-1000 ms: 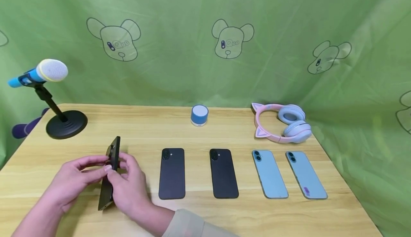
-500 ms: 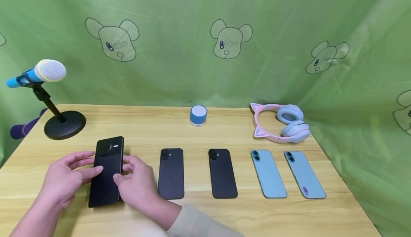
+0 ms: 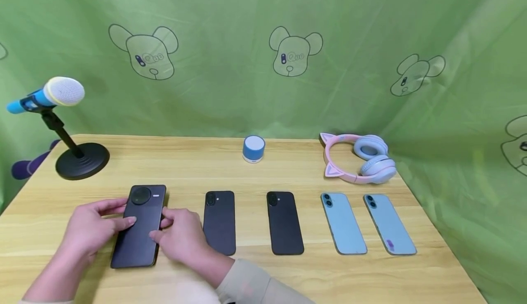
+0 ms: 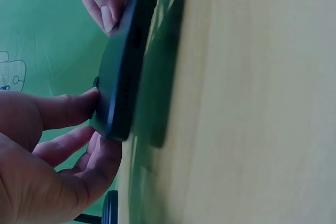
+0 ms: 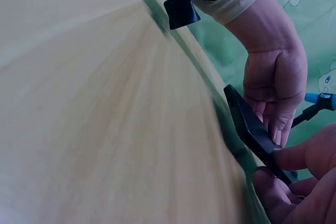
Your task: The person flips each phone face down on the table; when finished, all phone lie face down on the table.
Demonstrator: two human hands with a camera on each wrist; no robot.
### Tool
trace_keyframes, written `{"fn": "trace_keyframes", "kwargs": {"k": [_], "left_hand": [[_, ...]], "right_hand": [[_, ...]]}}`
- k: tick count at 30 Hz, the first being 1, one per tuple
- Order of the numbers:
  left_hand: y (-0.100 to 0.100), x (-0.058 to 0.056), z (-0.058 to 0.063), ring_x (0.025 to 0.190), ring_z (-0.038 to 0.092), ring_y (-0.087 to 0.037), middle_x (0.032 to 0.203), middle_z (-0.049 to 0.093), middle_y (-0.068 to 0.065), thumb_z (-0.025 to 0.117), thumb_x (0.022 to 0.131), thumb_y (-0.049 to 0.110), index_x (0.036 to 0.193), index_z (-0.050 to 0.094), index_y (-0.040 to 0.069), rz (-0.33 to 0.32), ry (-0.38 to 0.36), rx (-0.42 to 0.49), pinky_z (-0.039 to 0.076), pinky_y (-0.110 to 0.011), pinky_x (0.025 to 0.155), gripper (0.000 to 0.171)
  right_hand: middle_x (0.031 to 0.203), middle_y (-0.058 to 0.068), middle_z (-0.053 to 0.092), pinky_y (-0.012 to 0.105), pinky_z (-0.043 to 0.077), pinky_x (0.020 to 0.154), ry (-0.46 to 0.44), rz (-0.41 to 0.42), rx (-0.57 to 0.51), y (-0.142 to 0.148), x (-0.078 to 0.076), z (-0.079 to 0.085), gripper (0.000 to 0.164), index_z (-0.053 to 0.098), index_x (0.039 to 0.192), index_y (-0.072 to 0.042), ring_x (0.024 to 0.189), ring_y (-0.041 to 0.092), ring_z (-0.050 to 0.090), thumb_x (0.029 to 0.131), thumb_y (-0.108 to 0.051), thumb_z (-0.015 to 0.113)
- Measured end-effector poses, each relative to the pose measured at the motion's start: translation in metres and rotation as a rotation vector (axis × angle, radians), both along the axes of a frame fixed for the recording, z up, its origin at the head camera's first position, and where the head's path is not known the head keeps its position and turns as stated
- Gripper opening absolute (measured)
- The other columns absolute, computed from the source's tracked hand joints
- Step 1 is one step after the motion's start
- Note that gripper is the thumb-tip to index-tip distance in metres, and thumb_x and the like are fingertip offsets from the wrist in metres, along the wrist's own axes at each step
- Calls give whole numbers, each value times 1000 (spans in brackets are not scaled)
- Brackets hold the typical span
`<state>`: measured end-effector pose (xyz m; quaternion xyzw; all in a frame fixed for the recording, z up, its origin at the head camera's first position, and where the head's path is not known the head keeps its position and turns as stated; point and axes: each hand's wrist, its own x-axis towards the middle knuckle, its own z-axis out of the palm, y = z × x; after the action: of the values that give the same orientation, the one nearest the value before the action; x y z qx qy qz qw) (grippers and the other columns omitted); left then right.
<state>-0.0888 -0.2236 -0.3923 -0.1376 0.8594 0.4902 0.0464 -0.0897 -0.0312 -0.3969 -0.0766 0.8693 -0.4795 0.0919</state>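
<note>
Both hands grip a dark smartphone (image 3: 140, 235) by its long sides, back face up, just above the table. It has a round black camera bump and a small white flash strip at its far end. My left hand (image 3: 91, 227) holds the left edge, thumb on the back and fingers at the side. My right hand (image 3: 183, 235) pinches the right edge between thumb and curled fingers. In the left wrist view the phone (image 4: 123, 72) appears edge-on, with a shadow beneath it on the tabletop. To the right lies a black phone (image 3: 220, 226), partly behind my right hand.
Farther right lie another black phone (image 3: 285, 226) and two light blue phones, one (image 3: 343, 226) beside the other (image 3: 390, 226). Behind them stand a small blue speaker (image 3: 253, 149) and pink cat-ear headphones (image 3: 358, 158). A microphone on a stand (image 3: 82, 160) occupies the back left.
The phone has turned from standing on edge to lying nearly flat, back face up, and has come down toward the table. Both hands stay on its sides.
</note>
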Motion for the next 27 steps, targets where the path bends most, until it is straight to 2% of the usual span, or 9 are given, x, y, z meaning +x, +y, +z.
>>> {"fn": "trace_keyframes", "kwargs": {"k": [3, 7, 11, 15, 17, 22, 27], "left_hand": [[1, -1, -1, 112, 59, -38, 115, 68, -23, 86, 77, 7, 134, 57, -9, 14, -11, -12, 47, -14, 66, 66], [2, -3, -2, 108, 63, -36, 112, 69, -23, 87, 76, 7, 132, 58, -10, 13, -18, -26, 47, -15, 65, 65], [2, -5, -3, 96, 67, -26, 109, 70, -22, 88, 75, 6, 130, 58, -11, 16, -28, -22, 48, -16, 64, 65], [1, -6, -3, 86, 67, -16, 108, 70, -22, 87, 75, 5, 131, 58, -12, 28, -41, -17, 49, -18, 63, 66], [1, -6, -3, 85, 67, -17, 107, 70, -22, 88, 75, 6, 130, 58, -12, 29, -46, -31, 49, -19, 63, 65], [1, -5, -2, 97, 65, -31, 107, 70, -22, 88, 76, 10, 130, 59, -11, 27, -58, -81, 47, -23, 65, 64], [2, -5, -4, 91, 65, -29, 106, 69, -23, 86, 77, 9, 128, 60, -12, 9, -46, -101, 48, -25, 63, 61]], "right_hand": [[80, -16, 64, 16, 48, 68, -8, -9, 13, -1, -1, -3, 53, 71, 125, -8, 64, -5, 56, 76, -14, 89], [77, -16, 62, 18, 49, 70, -21, -24, 42, -3, -4, -5, 47, 74, 118, -9, 70, -2, 56, 74, -14, 90], [78, -14, 60, 20, 50, 72, -61, -26, 69, -6, -6, -5, 46, 74, 118, -9, 78, 1, 57, 75, -15, 89], [81, -14, 60, 20, 49, 75, -39, 12, 126, -7, -7, -4, 45, 73, 120, -9, 84, 2, 57, 78, -18, 86], [81, -15, 59, 19, 49, 77, -27, 27, 141, -7, -7, -4, 46, 72, 122, -8, 85, 2, 57, 79, -18, 85], [80, -14, 57, 18, 48, 74, -6, 53, 159, -7, -7, -6, 48, 70, 125, -7, 81, 1, 55, 81, -18, 83], [81, -13, 59, 18, 48, 77, 14, 62, 169, -6, -6, -8, 46, 71, 124, -8, 83, 1, 56, 81, -19, 84]]}}
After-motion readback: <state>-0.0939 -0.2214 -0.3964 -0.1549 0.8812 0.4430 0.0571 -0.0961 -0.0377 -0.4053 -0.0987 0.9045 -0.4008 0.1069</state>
